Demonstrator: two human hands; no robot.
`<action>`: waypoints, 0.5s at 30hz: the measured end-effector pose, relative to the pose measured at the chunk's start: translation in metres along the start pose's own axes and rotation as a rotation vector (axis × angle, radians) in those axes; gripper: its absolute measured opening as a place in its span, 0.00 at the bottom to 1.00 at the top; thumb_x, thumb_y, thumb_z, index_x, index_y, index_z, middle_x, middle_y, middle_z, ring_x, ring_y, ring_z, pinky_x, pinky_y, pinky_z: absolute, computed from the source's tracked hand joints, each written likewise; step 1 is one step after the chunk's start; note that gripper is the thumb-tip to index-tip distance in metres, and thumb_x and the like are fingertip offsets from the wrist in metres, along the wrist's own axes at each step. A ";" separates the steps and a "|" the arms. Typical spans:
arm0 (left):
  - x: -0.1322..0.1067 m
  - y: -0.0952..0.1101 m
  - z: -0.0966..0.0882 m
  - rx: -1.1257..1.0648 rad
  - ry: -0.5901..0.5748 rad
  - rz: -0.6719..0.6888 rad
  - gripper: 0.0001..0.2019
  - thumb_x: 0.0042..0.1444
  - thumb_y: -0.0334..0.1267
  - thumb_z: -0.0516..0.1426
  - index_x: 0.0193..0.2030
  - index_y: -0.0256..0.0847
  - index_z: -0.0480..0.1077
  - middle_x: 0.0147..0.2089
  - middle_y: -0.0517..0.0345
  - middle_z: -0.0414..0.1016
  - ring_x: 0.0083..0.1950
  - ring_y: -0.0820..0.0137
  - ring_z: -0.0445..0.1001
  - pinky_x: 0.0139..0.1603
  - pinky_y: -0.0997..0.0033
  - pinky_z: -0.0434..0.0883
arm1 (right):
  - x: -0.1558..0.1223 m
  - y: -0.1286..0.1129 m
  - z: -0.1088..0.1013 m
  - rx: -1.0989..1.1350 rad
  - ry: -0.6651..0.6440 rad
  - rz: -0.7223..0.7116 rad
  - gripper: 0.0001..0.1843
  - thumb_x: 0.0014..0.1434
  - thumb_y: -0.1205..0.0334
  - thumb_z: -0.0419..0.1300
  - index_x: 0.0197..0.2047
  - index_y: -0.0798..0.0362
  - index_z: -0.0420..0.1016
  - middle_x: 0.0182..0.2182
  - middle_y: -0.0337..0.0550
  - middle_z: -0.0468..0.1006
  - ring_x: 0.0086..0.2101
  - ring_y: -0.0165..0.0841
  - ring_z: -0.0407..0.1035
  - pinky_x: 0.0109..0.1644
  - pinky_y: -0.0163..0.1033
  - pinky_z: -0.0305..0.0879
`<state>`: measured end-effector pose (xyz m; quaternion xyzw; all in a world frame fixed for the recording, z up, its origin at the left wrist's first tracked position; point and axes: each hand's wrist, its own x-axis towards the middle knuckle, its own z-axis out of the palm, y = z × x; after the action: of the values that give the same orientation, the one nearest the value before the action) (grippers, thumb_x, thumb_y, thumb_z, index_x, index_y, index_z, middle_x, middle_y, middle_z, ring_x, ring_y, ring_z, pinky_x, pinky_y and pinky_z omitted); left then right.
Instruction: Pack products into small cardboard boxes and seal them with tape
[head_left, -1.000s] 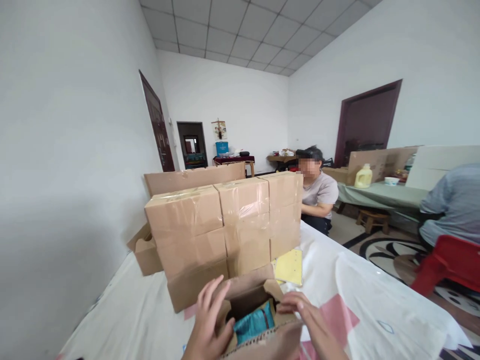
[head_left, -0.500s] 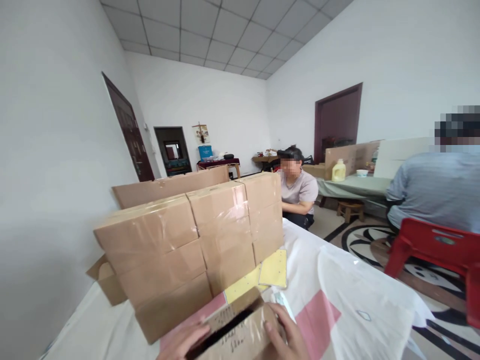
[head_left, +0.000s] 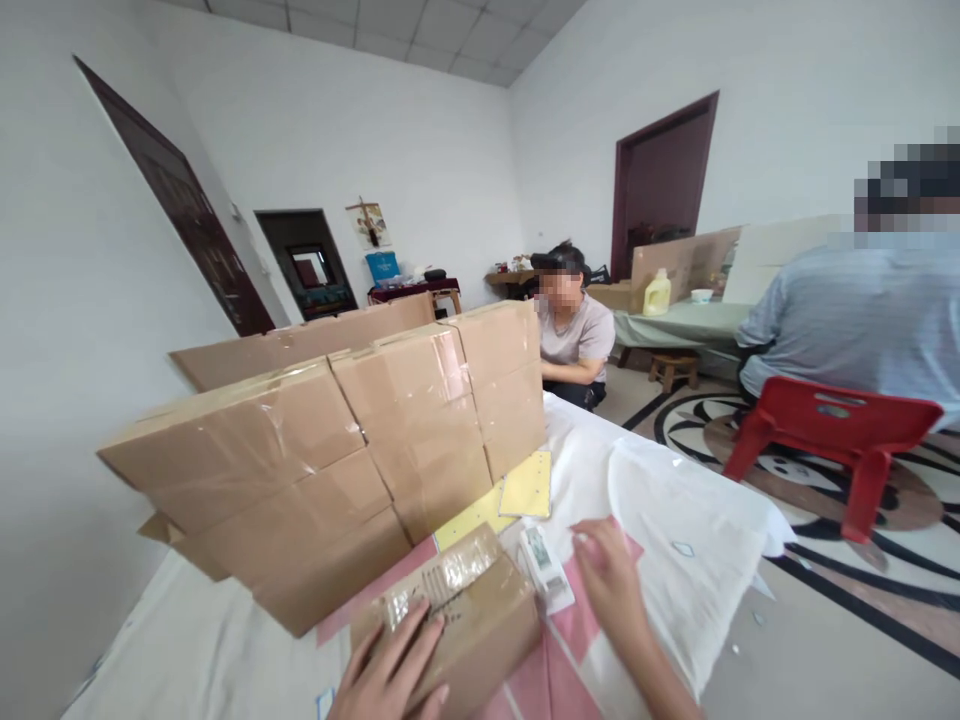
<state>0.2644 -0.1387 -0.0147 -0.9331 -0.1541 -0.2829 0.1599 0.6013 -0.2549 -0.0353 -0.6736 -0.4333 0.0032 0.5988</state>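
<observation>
A small cardboard box with dark markings and shiny tape lies on the cloth-covered table in front of me. Its top flaps are closed. My left hand rests on the near left part of the box, fingers spread flat. To the right of the box, my right hand hovers above the cloth, fingers loosely bent and apart, with nothing visible in them. Between that hand and the box lies a small white item with a greenish printed patch; its kind is unclear.
Taped cardboard boxes stand stacked across the table's left and back. Yellow sheets lie beside them. A co-worker crouches beyond the table; another person sits at the right near a red plastic chair.
The gap in the small box's top has closed. My right hand has left the box and moved right; my left hand now lies flat on it. The view has tilted down and turned slightly right.
</observation>
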 end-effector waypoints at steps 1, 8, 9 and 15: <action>0.004 0.000 -0.005 0.002 -0.021 -0.002 0.30 0.63 0.49 0.59 0.72 0.51 0.63 0.64 0.57 0.74 0.56 0.64 0.79 0.56 0.69 0.76 | 0.010 0.013 -0.011 -0.029 0.054 0.044 0.17 0.65 0.46 0.54 0.42 0.49 0.74 0.42 0.54 0.77 0.47 0.51 0.70 0.58 0.62 0.65; 0.005 0.002 -0.016 -0.076 -0.201 -0.173 0.25 0.69 0.49 0.54 0.70 0.46 0.64 0.66 0.53 0.72 0.67 0.58 0.70 0.68 0.54 0.65 | 0.039 0.062 -0.003 0.144 -0.331 0.367 0.21 0.60 0.44 0.55 0.45 0.53 0.72 0.39 0.47 0.78 0.41 0.41 0.74 0.50 0.47 0.70; 0.003 -0.001 -0.017 -0.081 -0.212 -0.203 0.25 0.69 0.49 0.53 0.69 0.45 0.64 0.66 0.52 0.72 0.67 0.57 0.70 0.68 0.53 0.65 | 0.039 0.062 0.004 0.161 -0.383 0.366 0.20 0.61 0.45 0.56 0.44 0.53 0.73 0.39 0.46 0.79 0.42 0.40 0.74 0.50 0.45 0.70; 0.009 -0.024 -0.030 -0.093 -0.263 -0.266 0.24 0.66 0.55 0.55 0.63 0.47 0.71 0.61 0.53 0.77 0.62 0.57 0.74 0.60 0.57 0.71 | 0.034 0.055 0.035 0.152 -0.546 0.224 0.25 0.59 0.50 0.63 0.56 0.54 0.73 0.53 0.49 0.76 0.52 0.42 0.70 0.60 0.47 0.65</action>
<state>0.2482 -0.1271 0.0189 -0.9399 -0.2824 -0.1837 0.0565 0.6359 -0.2013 -0.0718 -0.6446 -0.4995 0.2826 0.5050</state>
